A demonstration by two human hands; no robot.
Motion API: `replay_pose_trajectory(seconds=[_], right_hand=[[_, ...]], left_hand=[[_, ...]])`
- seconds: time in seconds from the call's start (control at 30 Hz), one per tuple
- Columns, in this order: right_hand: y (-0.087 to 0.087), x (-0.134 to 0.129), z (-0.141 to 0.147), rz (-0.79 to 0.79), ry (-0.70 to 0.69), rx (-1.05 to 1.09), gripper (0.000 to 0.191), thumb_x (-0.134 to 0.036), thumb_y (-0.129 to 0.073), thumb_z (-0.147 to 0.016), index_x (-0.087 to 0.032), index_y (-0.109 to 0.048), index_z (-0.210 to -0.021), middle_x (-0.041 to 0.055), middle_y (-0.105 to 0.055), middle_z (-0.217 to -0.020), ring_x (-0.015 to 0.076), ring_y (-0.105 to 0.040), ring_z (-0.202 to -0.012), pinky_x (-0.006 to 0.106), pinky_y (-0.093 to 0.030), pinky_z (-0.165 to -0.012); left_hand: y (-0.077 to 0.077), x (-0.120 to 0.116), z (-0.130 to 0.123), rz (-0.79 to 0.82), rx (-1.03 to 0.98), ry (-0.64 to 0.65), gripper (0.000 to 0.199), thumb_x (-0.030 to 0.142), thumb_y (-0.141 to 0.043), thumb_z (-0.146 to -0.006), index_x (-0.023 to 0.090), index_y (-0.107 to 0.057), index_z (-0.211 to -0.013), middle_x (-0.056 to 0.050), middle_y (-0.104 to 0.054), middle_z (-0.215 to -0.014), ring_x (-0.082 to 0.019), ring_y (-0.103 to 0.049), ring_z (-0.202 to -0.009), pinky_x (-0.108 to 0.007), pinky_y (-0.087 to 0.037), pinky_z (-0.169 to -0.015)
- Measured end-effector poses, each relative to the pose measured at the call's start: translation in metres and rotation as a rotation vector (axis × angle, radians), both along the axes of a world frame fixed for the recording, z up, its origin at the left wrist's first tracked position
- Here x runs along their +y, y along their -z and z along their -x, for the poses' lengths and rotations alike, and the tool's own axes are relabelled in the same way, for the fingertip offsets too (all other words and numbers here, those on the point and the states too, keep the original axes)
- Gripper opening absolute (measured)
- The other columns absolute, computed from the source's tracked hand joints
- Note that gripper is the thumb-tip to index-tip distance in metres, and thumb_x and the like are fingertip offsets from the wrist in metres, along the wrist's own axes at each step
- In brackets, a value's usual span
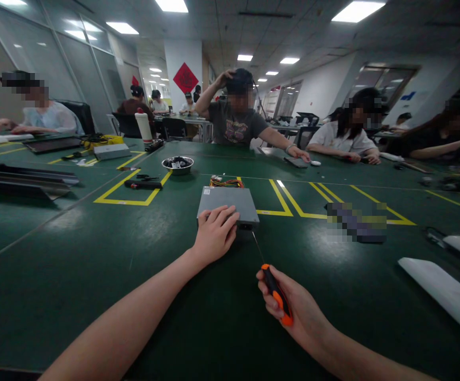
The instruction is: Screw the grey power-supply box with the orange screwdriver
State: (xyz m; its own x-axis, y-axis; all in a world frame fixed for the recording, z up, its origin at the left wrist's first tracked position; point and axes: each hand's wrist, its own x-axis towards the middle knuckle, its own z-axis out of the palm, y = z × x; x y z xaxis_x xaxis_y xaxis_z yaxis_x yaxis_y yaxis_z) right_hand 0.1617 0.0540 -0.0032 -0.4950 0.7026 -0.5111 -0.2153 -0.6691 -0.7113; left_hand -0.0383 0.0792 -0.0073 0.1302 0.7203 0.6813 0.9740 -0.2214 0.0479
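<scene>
Left hand (217,233) rests on the metal box (232,200); right hand (289,301) grips the screwdriver (276,295); 1 bowl (177,165) holds small parts (179,161).

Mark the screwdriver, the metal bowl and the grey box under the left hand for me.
Screwdriver (276,295): head view, on its handle.
Metal bowl (177,170): head view, on its outer wall.
Grey box (227,198): head view, on its top face.

the screwdriver (276,297) is orange and black, the tabletop (166,296) green with yellow outlines (121,202).
</scene>
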Motion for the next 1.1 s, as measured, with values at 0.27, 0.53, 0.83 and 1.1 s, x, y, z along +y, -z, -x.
replay_pose_trajectory(seconds=[0.27, 0.53, 0.83, 1.1], right_hand=[[0.000, 0.002, 0.001, -0.002, 0.013, 0.027, 0.025, -0.031, -0.046, -0.084, -0.012, -0.060, -0.074, -0.0001, -0.050, -0.058, 0.0025, -0.037, -0.039, 0.013, -0.026, -0.034], [-0.004, 0.003, 0.003, 0.020, 0.041, 0.014, 0.026, -0.030, -0.044, -0.085, -0.012, -0.060, -0.075, -0.0002, -0.049, -0.059, 0.0026, -0.038, -0.040, 0.013, -0.027, -0.035], [-0.008, 0.001, 0.005, -0.019, 0.117, 0.000, 0.012, -0.024, -0.057, -0.077, -0.015, -0.054, -0.069, -0.0008, -0.052, -0.061, 0.0029, -0.039, -0.042, 0.013, -0.027, -0.034], [-0.013, 0.001, 0.005, 0.028, 0.132, -0.015, 0.016, -0.026, -0.051, -0.082, -0.012, -0.059, -0.077, 0.0012, -0.054, -0.066, 0.0045, -0.045, -0.049, 0.013, -0.034, -0.039]], left_hand=[[0.000, 0.000, 0.000, 0.005, -0.008, -0.003, 0.029, 0.024, -0.043, -0.086, 0.023, -0.052, -0.113, -0.005, -0.053, -0.126, -0.022, -0.044, -0.116, -0.041, -0.027, -0.090], [0.000, 0.000, 0.000, 0.010, 0.002, -0.009, 0.028, 0.024, -0.041, -0.087, 0.024, -0.051, -0.113, -0.005, -0.052, -0.126, -0.022, -0.044, -0.117, -0.041, -0.026, -0.089], [-0.002, 0.000, 0.000, 0.013, 0.003, -0.005, 0.029, 0.025, -0.041, -0.087, 0.023, -0.051, -0.114, -0.005, -0.053, -0.126, -0.022, -0.045, -0.116, -0.041, -0.026, -0.089], [0.000, 0.001, 0.000, -0.001, -0.008, -0.007, 0.028, 0.025, -0.042, -0.087, 0.023, -0.051, -0.113, -0.004, -0.053, -0.126, -0.021, -0.045, -0.114, -0.041, -0.026, -0.090]])
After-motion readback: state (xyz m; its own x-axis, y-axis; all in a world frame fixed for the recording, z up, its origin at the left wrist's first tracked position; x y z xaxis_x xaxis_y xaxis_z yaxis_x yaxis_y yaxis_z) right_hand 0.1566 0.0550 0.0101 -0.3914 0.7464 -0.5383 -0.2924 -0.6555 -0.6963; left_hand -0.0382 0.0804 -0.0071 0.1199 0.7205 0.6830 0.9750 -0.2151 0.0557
